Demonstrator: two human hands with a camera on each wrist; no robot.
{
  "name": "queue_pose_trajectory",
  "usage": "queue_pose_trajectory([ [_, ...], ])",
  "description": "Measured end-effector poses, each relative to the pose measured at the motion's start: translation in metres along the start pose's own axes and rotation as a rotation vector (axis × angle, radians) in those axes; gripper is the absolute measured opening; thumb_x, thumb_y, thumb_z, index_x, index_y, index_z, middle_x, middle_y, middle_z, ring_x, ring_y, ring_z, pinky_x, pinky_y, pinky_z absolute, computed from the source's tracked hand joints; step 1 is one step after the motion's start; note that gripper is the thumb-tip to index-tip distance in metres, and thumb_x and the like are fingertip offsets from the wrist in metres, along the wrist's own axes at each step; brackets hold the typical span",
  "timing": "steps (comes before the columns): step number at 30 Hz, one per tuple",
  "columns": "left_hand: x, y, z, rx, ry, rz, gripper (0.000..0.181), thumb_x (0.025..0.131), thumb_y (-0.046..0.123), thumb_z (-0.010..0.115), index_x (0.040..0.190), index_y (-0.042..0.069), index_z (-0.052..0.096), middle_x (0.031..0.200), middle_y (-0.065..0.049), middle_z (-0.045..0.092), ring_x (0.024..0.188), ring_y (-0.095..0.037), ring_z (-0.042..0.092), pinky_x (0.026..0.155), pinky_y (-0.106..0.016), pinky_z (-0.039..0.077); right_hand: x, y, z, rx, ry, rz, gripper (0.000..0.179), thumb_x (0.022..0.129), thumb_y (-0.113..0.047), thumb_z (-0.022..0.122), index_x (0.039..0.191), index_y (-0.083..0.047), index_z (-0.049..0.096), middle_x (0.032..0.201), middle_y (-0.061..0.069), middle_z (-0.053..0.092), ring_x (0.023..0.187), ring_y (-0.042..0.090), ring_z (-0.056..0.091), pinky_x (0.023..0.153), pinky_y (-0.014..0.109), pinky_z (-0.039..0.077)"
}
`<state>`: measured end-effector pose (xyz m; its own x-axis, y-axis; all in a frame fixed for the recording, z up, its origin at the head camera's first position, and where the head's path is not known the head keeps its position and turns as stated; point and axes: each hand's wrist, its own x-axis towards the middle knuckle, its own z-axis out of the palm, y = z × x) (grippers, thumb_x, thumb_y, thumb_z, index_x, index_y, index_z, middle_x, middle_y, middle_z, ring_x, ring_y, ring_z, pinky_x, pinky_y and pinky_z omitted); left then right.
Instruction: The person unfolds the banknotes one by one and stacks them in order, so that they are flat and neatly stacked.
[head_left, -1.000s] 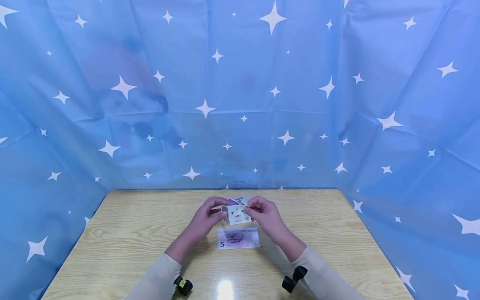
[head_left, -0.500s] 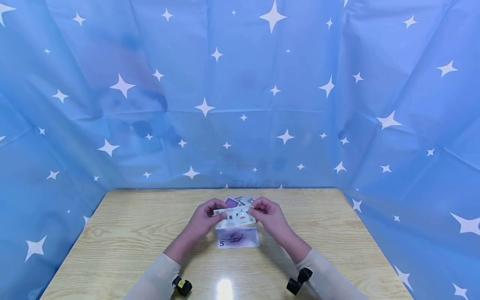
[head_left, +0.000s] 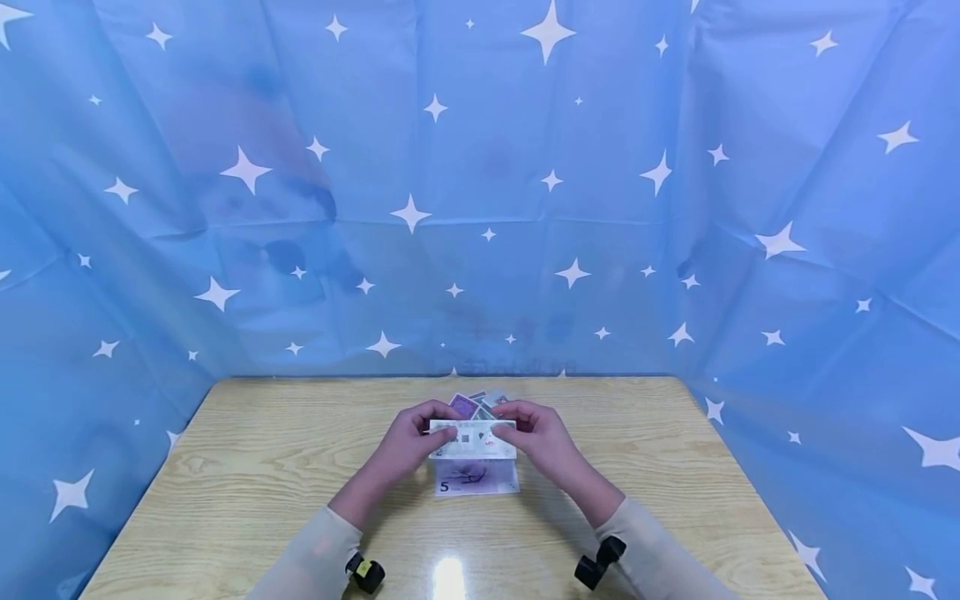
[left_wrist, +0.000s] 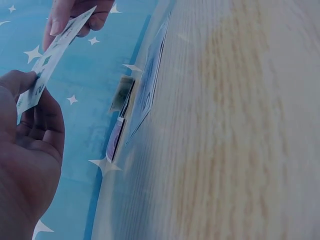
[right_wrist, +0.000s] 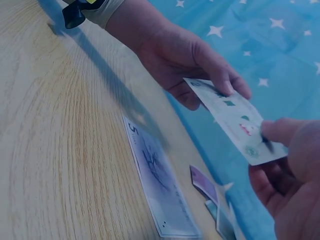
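Observation:
A pale green paper banknote (head_left: pixel 474 447) is stretched flat and tilted between my two hands, lifted above the wooden table. My left hand (head_left: pixel 407 435) pinches its left end, thumb on the near face and fingers behind. At the other end my right hand (head_left: pixel 543 435) pinches it the same way. In the right wrist view the green banknote (right_wrist: pixel 227 117) shows a small red and green print. Below it lies a purple banknote (head_left: pixel 477 481) marked 5, flat on the table, its upper edge covered by the green one in the head view.
Behind the hands, near the table's far edge, several small notes or cards lie overlapped, a purple one (head_left: pixel 464 406) at their left. A blue curtain (head_left: pixel 480 275) with white stars hangs round the back and sides of the wooden table (head_left: pixel 285 458).
The green banknote, showing only its right part at first, has been spread out to full length and levelled. My left hand now holds its left end; the right hand has shifted slightly right.

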<state>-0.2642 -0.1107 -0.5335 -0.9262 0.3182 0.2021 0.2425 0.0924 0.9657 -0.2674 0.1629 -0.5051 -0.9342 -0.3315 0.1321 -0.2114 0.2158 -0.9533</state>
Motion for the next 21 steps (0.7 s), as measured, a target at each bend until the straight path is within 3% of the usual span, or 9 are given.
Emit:
queue_pose_trajectory([
  [6,-0.0010,-0.0006,-0.0003,-0.007,-0.011,0.007,0.019,0.106,0.011,0.076,0.125,0.007,0.077,0.120,-0.011,0.076,0.096,-0.031,0.064,0.074,-0.026,0.055,-0.0006,-0.0014,0.0018,-0.014,-0.020,0.000,0.018,0.104,-0.014,0.080,0.120,-0.007,0.083,0.106,0.013,0.080,0.083,0.015,0.064,0.075,0.029,0.056],
  [12,-0.0014,-0.0005,0.0011,-0.008,-0.019,0.009,0.026,0.104,0.010,0.077,0.129,0.001,0.074,0.119,-0.011,0.074,0.094,-0.027,0.064,0.073,-0.026,0.056,-0.0016,-0.0009,0.0024,-0.015,-0.012,0.006,0.018,0.103,-0.012,0.080,0.119,-0.006,0.083,0.109,0.020,0.079,0.081,0.014,0.064,0.073,0.026,0.054],
  [16,-0.0019,0.0006,0.0023,-0.002,-0.022,-0.004,0.023,0.103,0.009,0.078,0.126,0.004,0.077,0.117,-0.009,0.075,0.092,-0.024,0.064,0.072,-0.026,0.056,-0.0024,0.0001,0.0019,-0.024,-0.010,0.010,0.017,0.103,-0.011,0.080,0.119,-0.006,0.083,0.110,0.021,0.079,0.080,0.014,0.063,0.071,0.024,0.053],
  [21,-0.0018,0.0007,0.0049,0.021,-0.022,-0.031,0.020,0.103,0.008,0.078,0.123,0.009,0.078,0.116,-0.009,0.076,0.095,-0.026,0.065,0.075,-0.027,0.057,-0.0033,0.0005,0.0009,-0.060,-0.004,0.022,0.017,0.103,-0.010,0.080,0.119,-0.008,0.083,0.105,0.012,0.080,0.077,0.013,0.059,0.069,0.023,0.049],
])
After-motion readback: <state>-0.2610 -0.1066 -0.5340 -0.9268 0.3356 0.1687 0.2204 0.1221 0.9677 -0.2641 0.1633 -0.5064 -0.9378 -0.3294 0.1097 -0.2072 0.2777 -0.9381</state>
